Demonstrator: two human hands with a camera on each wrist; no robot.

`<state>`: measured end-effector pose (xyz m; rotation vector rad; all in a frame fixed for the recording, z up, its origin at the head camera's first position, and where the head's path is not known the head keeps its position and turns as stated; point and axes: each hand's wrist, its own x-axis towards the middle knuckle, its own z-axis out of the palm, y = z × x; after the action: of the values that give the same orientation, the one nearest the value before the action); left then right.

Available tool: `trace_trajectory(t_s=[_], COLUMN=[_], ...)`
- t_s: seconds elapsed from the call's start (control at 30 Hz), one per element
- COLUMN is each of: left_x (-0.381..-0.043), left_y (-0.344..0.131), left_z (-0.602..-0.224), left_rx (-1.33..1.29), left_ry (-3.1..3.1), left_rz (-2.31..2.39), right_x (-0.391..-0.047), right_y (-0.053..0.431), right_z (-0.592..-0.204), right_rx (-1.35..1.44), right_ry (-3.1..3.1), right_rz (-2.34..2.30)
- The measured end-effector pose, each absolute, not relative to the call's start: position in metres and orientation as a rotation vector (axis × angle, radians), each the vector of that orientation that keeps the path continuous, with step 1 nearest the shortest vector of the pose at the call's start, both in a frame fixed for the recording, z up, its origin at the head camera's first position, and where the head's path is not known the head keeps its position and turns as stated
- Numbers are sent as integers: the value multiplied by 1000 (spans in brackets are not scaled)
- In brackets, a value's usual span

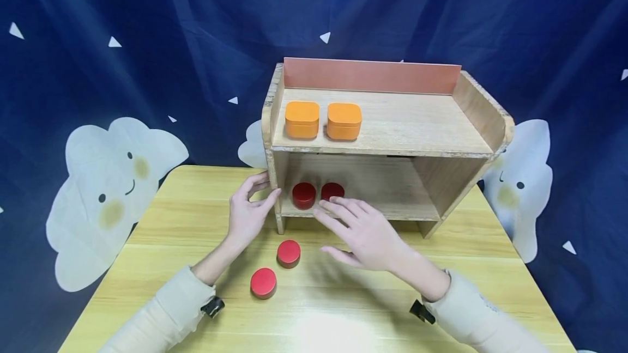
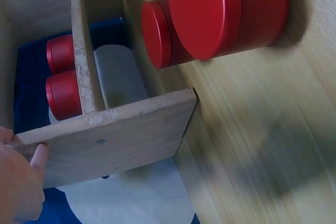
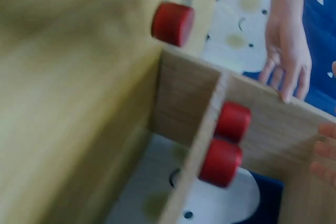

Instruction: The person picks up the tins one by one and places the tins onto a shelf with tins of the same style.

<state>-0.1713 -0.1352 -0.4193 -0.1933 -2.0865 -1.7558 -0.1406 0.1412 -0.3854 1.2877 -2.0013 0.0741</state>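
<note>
Fingers of the right hand [image 1: 368, 238] hang spread and nearly straight before the lower shelf [image 1: 387, 195], holding nothing; from the right wrist's side there's a gap between them and the tins inside. Those on the left hand [image 1: 245, 219] are slack and parted, touching the left side panel [image 2: 121, 142] near its front edge, as if to steady it; I see no firm grip.

Just beyond the right fingertips stands the inner red tin [image 1: 332, 190], and a little left of them the outer red tin [image 1: 304, 196], which is also just past the panel from the left thumb. Nearer the person than either set of fingertips, to the left of the right fingers, two more wait on the table [image 1: 147, 233]: the farther loose tin [image 1: 288, 253] and the nearer loose tin [image 1: 263, 282].

To my eye, the step in hand is placing or straightening the tins on that shelf, roughly half done. I'd say the next move calls for the right fingers to draw back toward the loose pair and close around one, minding the shelf's edge on the way in.

Higher than all the fingers, two orange boxes [image 1: 301, 120] [image 1: 344, 121] sit on the top shelf [image 1: 417, 124]. My count: four red tins, two per level; two orange boxes; one unit with two shelves.
</note>
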Motion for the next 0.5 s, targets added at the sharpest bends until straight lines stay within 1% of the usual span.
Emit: trace_trajectory(t_s=[0.2,0.5], left_x=[-172,-172], left_y=[-136,-136], left_z=[-420,-421], left_rx=[-207,-214], left_ry=[-2078,-2084], left_rz=[-1755,-1742], right_x=[-133,-131], right_y=[131,117], right_z=[-413,-448], right_rx=[1334,1399], right_ry=[-2057,-2199], right_rz=[73,53])
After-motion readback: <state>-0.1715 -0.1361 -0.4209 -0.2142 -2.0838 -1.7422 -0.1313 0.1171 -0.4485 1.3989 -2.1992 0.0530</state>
